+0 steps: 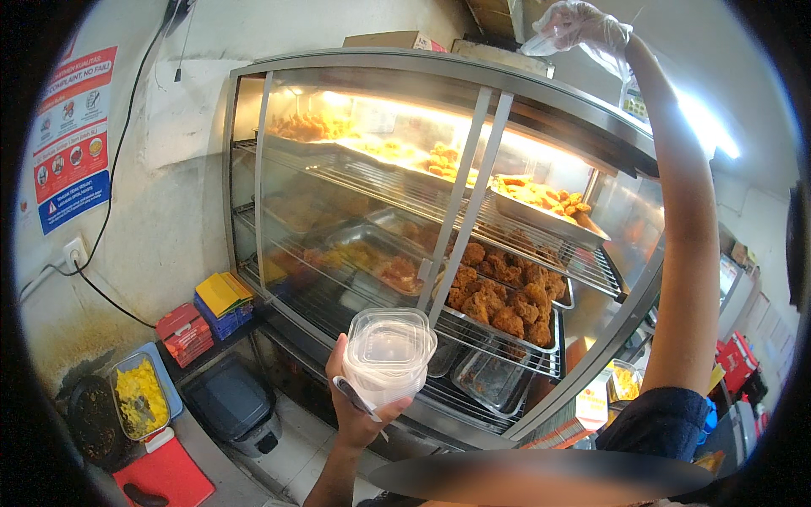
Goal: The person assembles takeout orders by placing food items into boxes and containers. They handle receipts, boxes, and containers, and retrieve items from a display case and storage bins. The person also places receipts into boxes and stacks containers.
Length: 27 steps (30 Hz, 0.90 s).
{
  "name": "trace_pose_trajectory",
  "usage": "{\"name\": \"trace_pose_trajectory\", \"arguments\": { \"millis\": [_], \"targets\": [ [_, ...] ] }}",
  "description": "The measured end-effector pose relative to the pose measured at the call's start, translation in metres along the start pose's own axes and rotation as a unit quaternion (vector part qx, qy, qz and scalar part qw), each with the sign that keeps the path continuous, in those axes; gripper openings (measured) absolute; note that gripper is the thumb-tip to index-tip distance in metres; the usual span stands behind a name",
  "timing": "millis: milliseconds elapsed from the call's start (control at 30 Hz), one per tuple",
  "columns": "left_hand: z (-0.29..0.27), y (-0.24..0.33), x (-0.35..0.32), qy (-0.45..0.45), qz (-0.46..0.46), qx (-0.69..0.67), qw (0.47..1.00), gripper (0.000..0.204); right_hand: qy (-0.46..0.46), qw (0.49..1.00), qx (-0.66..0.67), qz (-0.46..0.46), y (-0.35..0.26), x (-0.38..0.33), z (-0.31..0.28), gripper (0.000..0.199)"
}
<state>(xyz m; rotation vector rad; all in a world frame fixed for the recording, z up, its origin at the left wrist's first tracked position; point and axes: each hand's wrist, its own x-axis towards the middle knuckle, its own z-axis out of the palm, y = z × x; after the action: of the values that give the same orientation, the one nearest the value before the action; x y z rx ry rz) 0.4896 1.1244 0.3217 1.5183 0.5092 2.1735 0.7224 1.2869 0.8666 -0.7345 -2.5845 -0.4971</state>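
My left hand (363, 414) is closed round a stack of clear square plastic tubs (389, 346) in front of the glass food warmer. A small white-and-dark stick-like item (356, 397) is also held against the tubs by its fingers; its kind is unclear. Raised high at the upper right, above the warmer's top edge, my right hand (574, 27) wears a loose clear plastic glove. Its fingers are bent together round something see-through that I cannot make out. Fried chicken pieces (503, 296) lie in metal trays inside the warmer, behind its sliding glass doors (355, 194).
Red boxes (183, 334) and yellow-and-blue boxes (224, 304) stack beside the warmer. A dark lidded bin (230, 401) stands below. At left are a tray of yellow food (142, 395), a dark pan (95, 422) and a red board (165, 473). A cardboard box (393, 40) tops the warmer.
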Motion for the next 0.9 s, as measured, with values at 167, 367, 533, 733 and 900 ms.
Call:
{"name": "trace_pose_trajectory", "arguments": {
  "millis": [167,367,533,733,900],
  "targets": [
    [0.004,0.002,0.002,-0.012,0.013,0.01,1.0,0.108,-0.028,0.999,0.018,-0.032,-0.02,-0.007,0.001,0.034],
    [0.016,-0.004,-0.002,-0.007,-0.055,-0.062,0.997,0.11,-0.066,0.989,0.083,-0.101,-0.055,-0.037,0.02,0.03],
    [0.035,-0.02,-0.008,-0.049,-0.108,-0.093,0.989,0.112,-0.089,0.972,0.142,-0.162,-0.085,-0.105,0.046,0.027],
    [0.085,-0.052,-0.022,-0.146,-0.129,-0.192,0.962,0.113,-0.049,0.991,0.112,-0.06,-0.144,-0.251,0.073,0.026],
    [0.141,-0.051,-0.053,-0.208,-0.186,-0.273,0.921,0.116,0.012,0.989,0.1,0.105,-0.176,-0.345,0.079,0.025]
  ]
}}
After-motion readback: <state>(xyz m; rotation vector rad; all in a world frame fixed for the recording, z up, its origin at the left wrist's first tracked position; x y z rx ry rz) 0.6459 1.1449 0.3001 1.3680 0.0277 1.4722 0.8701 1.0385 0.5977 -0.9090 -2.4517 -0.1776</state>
